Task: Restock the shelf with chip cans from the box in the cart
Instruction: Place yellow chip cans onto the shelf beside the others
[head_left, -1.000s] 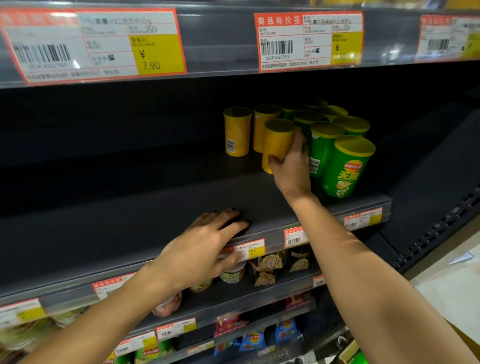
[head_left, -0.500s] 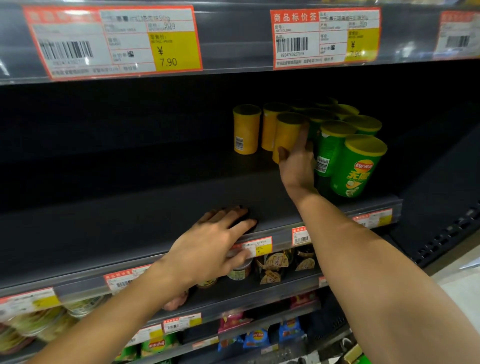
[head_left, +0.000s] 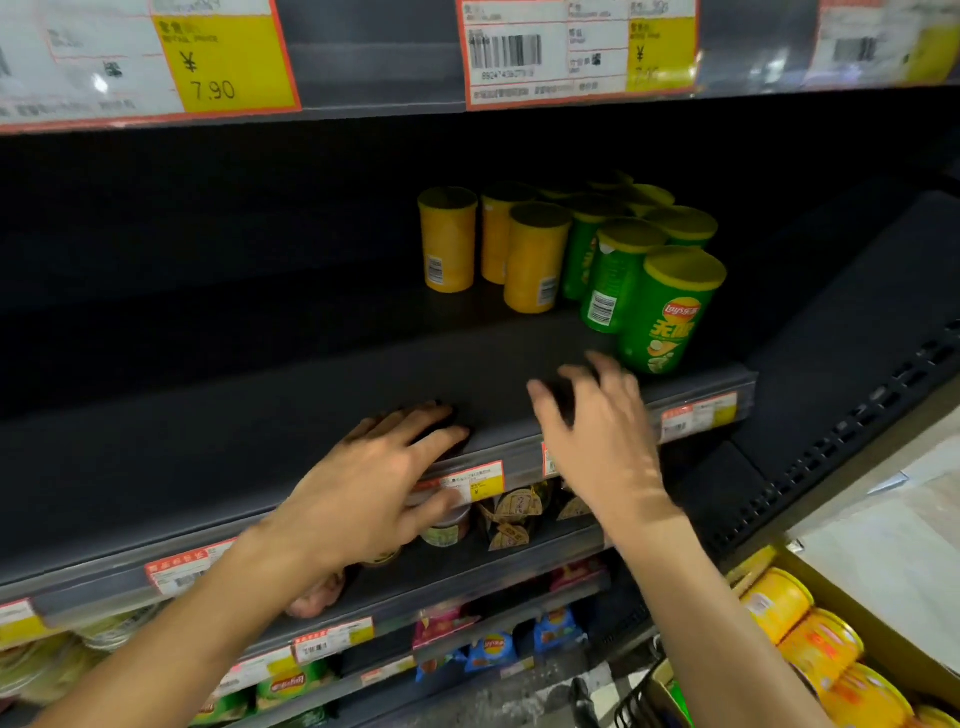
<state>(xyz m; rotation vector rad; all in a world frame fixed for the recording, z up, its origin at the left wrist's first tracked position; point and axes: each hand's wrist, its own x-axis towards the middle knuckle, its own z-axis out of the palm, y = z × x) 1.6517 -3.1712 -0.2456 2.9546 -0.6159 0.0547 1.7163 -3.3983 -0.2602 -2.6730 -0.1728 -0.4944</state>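
- Leftmost, the price label reading 7.90 on the upper shelf edge is cut off at the frame's top and left; its small print is blurred.
- Left hand: fingers spread flat, resting on the front edge of the dark shelf, thumb over the label strip. It holds nothing and hides part of a jar on the tier below.
- Yellow chip cans: three stand upright toward the shelf's rear, near one another.
- Green chip cans: upright in rows just right of the yellow ones; the rear cans are in shadow and hard to count.
- Right hand: motion-blurred, fingers loosely spread, empty, above the shelf's front edge, apart from the cans.
- Cardboard box: at lower right, cut off by the frame, holding yellow cans lying on their sides.
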